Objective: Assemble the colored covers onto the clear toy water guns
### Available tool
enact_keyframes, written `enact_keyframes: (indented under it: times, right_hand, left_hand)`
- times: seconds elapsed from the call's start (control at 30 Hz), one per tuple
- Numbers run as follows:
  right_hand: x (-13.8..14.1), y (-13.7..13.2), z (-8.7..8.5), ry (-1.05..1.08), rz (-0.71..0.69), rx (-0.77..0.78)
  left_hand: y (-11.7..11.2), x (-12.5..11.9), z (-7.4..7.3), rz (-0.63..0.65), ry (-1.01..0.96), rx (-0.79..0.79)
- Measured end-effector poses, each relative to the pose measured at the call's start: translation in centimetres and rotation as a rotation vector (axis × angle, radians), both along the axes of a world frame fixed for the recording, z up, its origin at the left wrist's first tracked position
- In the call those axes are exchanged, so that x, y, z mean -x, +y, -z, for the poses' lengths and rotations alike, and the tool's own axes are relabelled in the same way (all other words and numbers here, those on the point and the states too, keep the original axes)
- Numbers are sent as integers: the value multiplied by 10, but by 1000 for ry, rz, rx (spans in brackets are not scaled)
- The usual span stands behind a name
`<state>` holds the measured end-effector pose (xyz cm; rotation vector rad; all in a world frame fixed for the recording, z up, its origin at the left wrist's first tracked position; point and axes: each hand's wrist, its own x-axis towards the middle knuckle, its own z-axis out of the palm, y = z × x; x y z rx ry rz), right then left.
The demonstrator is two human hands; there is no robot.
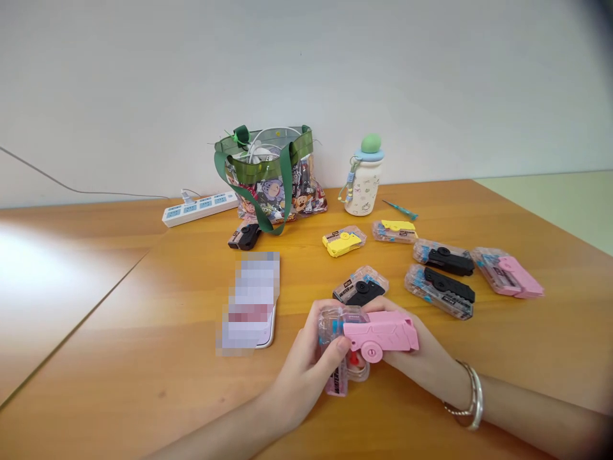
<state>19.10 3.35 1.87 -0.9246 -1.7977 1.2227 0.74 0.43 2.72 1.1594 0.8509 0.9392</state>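
A toy water gun [380,332] with a pink slide and a clear body is held up off the table at the front middle. My left hand [306,358] is closed around its clear part, the thumb pressing on the side near the pink piece. My right hand [421,358] wraps it from behind on the right; most of those fingers are hidden by the pink piece. A red trigger shows below. Just beyond my hands lies a black and clear water gun [364,291].
More folded water guns lie beyond: yellow ones [343,243], black ones [443,291] and a pink one [520,278]. A phone [256,294] lies left. Behind stand a bag [272,179], a bottle [364,188], a power strip [201,207] and a small screwdriver [401,209].
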Motion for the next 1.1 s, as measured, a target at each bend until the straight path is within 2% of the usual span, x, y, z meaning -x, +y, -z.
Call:
enact_keyframes:
  times: [0.07,0.17,0.33,0.47,0.57,0.7,0.8,0.87,1.0,1.1]
  right_hand:
    - [0,0,0,36,-34,84]
    - [0,-1,-4,80,-53,124]
    - [-1,-5,-7,79,15,100]
    - [-1,-5,-5,84,40,87]
    - [-1,-3,-4,83,83,13]
    - [-3,-1,-6,-5,155,-134]
    - [-8,2,-8,-153,151,-269]
    - [-13,5,-12,-269,119,-447]
    - [-21,11,-22,-478,23,-974]
    - [-24,12,-28,-570,22,-1162]
  left_hand:
    - [1,0,-1,7,38,-8]
    - [1,1,-3,24,67,-11]
    - [2,1,-4,11,105,-43]
    - [4,0,-5,46,56,-6]
    - [3,0,-5,76,1,27]
    - [1,-1,-5,80,46,11]
    - [1,-1,-4,39,90,-19]
    - [2,-2,-5,16,106,-47]
    - [3,-2,-6,0,123,-86]
    - [2,-3,-5,32,103,-75]
